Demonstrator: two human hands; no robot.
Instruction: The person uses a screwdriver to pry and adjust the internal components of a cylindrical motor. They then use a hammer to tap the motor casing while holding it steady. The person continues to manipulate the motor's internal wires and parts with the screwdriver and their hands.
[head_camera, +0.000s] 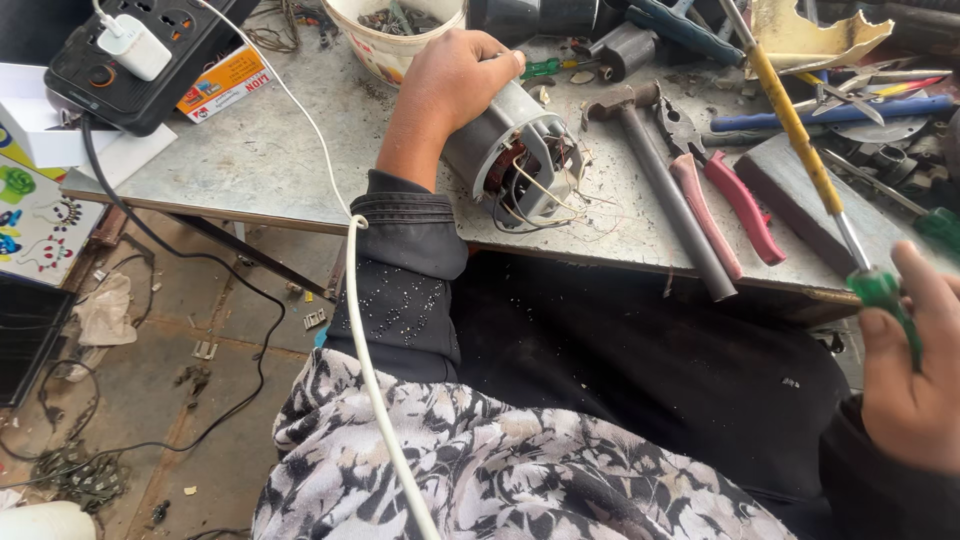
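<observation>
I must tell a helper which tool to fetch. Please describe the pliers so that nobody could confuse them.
Start at the grey metal workbench and find the motor stator under the left hand. To its right lies a hammer; the pliers lie just beyond, touching it. Only they have two red-pink handles.

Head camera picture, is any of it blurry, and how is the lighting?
Head view: even, soft daylight with no hard glare; the motor stator under the left hand and the hammer are sharp; the right hand and its green-handled screwdriver at the frame edge look smeared; the bench edge bows from wide-lens distortion.
</observation>
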